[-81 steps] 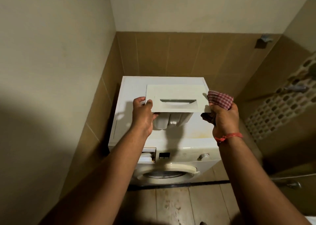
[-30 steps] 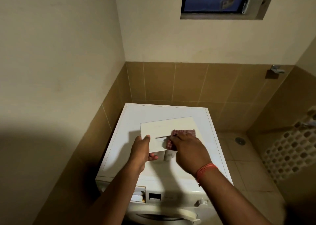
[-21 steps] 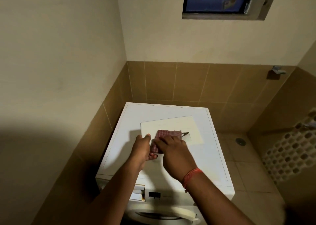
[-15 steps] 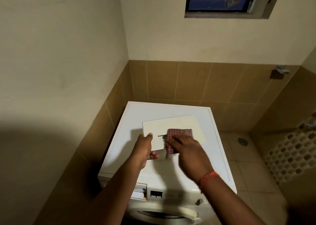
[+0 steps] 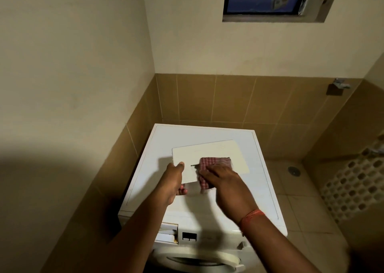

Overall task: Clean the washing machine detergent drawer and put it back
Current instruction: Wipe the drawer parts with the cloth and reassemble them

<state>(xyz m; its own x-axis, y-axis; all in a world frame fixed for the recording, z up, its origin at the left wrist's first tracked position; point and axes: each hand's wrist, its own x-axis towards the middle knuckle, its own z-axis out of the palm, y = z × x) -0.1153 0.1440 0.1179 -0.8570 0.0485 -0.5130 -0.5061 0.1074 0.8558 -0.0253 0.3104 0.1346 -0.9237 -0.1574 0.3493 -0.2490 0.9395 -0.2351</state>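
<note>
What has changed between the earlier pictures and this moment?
The right hand, which held the red checked cloth beside the white plastic detergent drawer, now presses it on the drawer's front panel, rubbing left and right. The left hand still grips the drawer's left edge above the white washing machine.
</note>
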